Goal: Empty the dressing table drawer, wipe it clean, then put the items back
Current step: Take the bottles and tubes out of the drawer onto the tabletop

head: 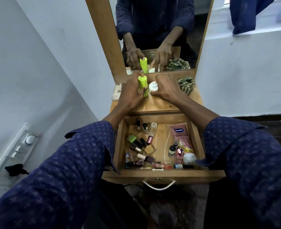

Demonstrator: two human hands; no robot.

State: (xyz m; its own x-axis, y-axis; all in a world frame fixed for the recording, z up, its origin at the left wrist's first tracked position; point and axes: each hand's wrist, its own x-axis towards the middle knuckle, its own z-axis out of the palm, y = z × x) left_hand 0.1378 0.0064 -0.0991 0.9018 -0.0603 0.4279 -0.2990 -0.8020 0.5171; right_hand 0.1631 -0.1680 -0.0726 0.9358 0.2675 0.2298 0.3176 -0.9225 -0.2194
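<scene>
The wooden drawer [199, 134] stands pulled out below the dressing table top [161, 104]. Inside lie several nail polish bottles [137, 146], a clear perfume bottle [153, 129] and a pink Vaseline tube [181, 139]. My left hand [129, 95] is closed around a lime-green bottle [27, 85] standing upright on the table top near the mirror. My right hand [166, 88] grips a round white nail polish remover jar [153, 86] resting on the top beside the green bottle. A green striped cloth [186, 85] lies bunched at the right of the top.
A wood-framed mirror [161, 30] rises right behind the table top and reflects both hands. White walls close in on both sides. A switch panel [21, 146] is on the left wall. A small pale box [117, 93] sits at the top's left edge.
</scene>
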